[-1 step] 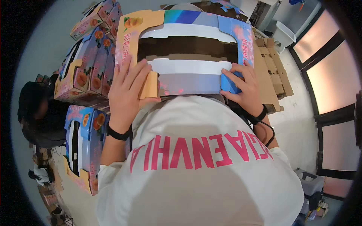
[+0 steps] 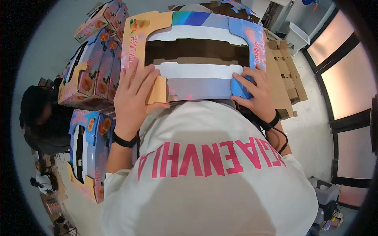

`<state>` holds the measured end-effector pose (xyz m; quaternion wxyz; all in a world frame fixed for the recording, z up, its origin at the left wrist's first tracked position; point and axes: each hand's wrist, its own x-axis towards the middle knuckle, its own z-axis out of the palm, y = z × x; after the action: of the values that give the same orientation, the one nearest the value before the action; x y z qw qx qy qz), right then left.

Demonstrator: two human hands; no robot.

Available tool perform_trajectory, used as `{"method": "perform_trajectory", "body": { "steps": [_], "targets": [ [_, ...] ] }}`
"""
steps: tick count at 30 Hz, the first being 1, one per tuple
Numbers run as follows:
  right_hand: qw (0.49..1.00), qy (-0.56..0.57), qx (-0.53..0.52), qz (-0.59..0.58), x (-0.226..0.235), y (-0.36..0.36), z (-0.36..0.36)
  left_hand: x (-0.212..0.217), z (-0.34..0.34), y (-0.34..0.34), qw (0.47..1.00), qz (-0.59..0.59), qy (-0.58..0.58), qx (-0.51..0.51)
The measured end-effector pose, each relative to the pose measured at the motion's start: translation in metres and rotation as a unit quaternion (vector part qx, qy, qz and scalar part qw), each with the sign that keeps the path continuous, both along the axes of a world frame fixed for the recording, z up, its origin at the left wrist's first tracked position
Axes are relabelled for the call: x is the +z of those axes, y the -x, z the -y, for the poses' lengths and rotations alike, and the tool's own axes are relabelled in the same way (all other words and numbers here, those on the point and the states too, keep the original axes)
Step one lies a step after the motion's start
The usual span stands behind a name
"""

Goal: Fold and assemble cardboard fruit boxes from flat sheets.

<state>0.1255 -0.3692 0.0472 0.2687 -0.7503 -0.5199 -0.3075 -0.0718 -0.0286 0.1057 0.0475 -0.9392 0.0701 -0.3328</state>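
Observation:
A printed cardboard fruit box [image 2: 201,88] is right in front of my chest. Its top has orange and blue corner pieces, white inner strips and a wide cutout showing the dark brown inside. My left hand [image 2: 134,96] grips the near left corner, fingers long over the top and thumb by the near edge beside the orange corner flap [image 2: 160,90]. At the near right, my right hand [image 2: 254,88] closes around the blue corner flap [image 2: 240,87], its fingers bent on top and its thumb at the near edge. The box's underside is hidden.
Similar printed boxes [image 2: 92,80] are stacked at the left, with another box [image 2: 84,151] lower down nearer me. A person in dark clothes [image 2: 43,118] sits beyond them. Flat brown cardboard [image 2: 285,74] lies to the right of my box. A white tub [image 2: 297,37] stands at the far right.

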Motion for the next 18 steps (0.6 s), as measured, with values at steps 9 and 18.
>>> {"method": "perform_trajectory", "body": {
  "steps": [9, 18],
  "targets": [
    [0.968, -0.115, -0.099, -0.199, 0.0, -0.024, 0.023, 0.052, -0.002, 0.011, 0.993, -0.093, 0.044, -0.056],
    [0.884, -0.162, 0.053, -0.435, -0.001, -0.03, 0.034, 0.095, -0.063, -0.076, 0.986, -0.063, 0.029, -0.153]
  ]
}}
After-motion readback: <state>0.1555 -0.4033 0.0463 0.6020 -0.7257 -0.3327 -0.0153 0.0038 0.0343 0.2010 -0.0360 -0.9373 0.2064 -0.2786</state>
